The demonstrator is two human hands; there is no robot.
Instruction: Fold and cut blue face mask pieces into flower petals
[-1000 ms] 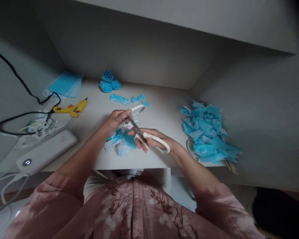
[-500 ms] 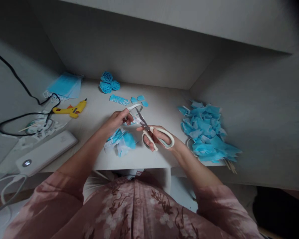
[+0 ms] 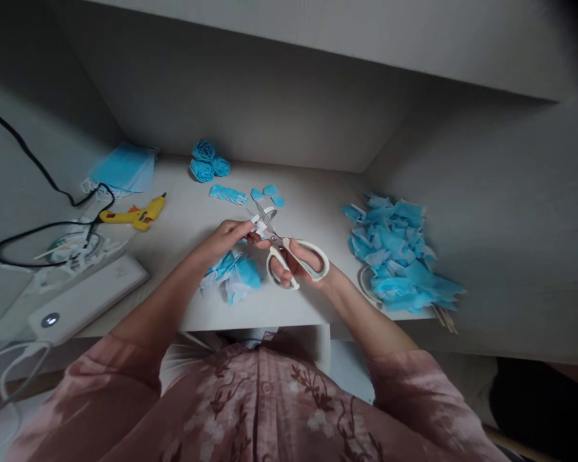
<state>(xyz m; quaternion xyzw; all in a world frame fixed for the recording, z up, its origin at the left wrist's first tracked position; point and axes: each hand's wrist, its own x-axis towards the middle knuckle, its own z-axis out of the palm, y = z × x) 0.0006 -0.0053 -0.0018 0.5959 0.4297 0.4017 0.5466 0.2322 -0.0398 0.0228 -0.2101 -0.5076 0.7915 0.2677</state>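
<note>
My right hand [image 3: 301,262] has its thumb and fingers through the cream handles of a pair of scissors [image 3: 284,244]. The blades point up and to the left, spread apart, around a curled white strip [image 3: 268,213]. My left hand [image 3: 234,236] pinches that strip near its lower left end; its exact material is hard to make out. Below my left hand lies a small heap of blue and white fabric scraps [image 3: 236,276]. Beyond the blades are a few small cut blue pieces [image 3: 270,190] and a row of overlapping blue pieces [image 3: 227,194].
Three blue fabric roses [image 3: 205,160] sit at the back. On the left are blue face masks [image 3: 125,168], a yellow glue gun [image 3: 137,213], a black cable [image 3: 17,224] and a white power bank [image 3: 89,298]. A large blue fabric heap [image 3: 395,250] lies right, beside thin sticks [image 3: 446,319].
The scissors have shifted slightly left and up, and their blades now straddle the white strip closer to my left fingers. The strip's loop looks smaller and flatter.
</note>
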